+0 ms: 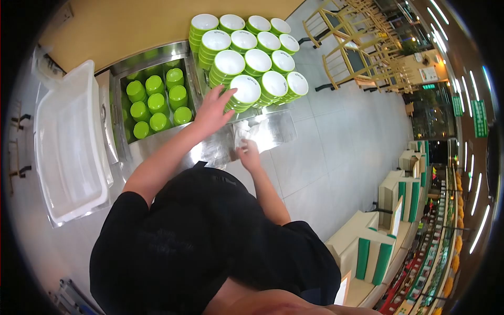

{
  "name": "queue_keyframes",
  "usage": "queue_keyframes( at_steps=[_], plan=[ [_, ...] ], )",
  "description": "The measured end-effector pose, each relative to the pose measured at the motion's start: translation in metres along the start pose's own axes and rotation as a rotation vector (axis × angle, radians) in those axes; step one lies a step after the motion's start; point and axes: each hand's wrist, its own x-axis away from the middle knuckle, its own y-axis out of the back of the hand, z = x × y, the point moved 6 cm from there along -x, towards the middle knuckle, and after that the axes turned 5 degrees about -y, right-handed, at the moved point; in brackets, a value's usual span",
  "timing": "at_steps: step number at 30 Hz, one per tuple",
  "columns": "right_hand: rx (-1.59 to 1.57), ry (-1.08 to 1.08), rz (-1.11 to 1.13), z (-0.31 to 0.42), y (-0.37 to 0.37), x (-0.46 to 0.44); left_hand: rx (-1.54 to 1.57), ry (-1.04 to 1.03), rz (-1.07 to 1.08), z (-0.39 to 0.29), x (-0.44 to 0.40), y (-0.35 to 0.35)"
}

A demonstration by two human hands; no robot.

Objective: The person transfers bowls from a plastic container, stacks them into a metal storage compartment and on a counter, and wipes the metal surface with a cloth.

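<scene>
Black apron (210, 210), steel bin (122, 137) holding green cups (156, 103)

Shiny metal counter (273, 130), smooth

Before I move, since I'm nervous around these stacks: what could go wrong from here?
The left hand is right at the bowl stacks, so a bump might topple one. They stand close together, so one could push its neighbours. The right hand is by the white cloth; a careless sweep might knock them.
</scene>
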Motion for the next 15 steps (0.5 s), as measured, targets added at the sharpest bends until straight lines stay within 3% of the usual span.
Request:
queue_keyframes(
  at_steps=[7, 12, 15],
  plan=[
    [-0.022, 0.015, 0.204, -0.038, 0.003, 0.014, -0.11, 0.065, 0.062, 0.025, -0.024, -0.044],
    [0.09, -0.005, 0.317, -0.052, 0.013, 0.003, 0.04, -0.021, 0.013, 0.024, -0.04, -0.044],
    [0.084, -0.017, 0.339, -0.044, 0.015, -0.005, 0.142, 0.04, 0.014, 0.02, -0.043, -0.04]
  ],
)
